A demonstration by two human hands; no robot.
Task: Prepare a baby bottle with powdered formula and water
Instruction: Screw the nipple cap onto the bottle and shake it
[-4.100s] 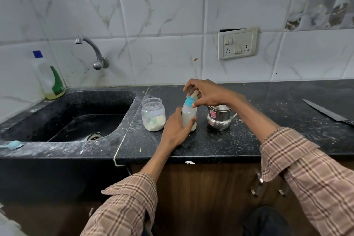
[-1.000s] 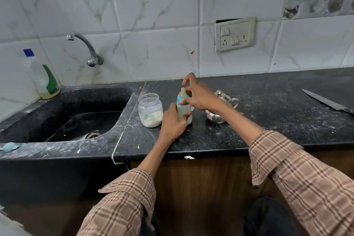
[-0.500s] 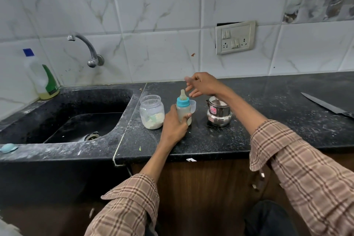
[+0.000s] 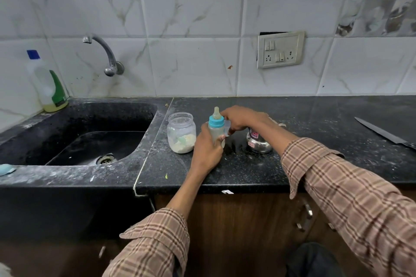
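Note:
The baby bottle (image 4: pixel 216 122) stands upright on the black counter (image 4: pixel 247 171), with a blue collar, a nipple on top and cloudy liquid inside. My left hand (image 4: pixel 208 148) grips its body from the front. Just right of the collar, my right hand (image 4: pixel 240 118) pinches a clear plastic cap (image 4: pixel 227 128). An open glass jar (image 4: pixel 181 132) with formula powder and a scoop inside sits to the left of the bottle. A small steel pot (image 4: pixel 258 144) stands to the right, partly hidden by my right forearm.
A black sink (image 4: pixel 90 141) with a wall tap (image 4: pixel 103 51) lies to the left, and a dish soap bottle (image 4: pixel 49 83) stands at its back corner. A knife (image 4: pixel 382 132) lies at the far right. A small blue object (image 4: pixel 5 169) rests on the sink's front rim.
My right hand left the bottle's top, lifted away toward the wall, then came down beside the collar onto the clear cap. My left hand has kept hold of the bottle.

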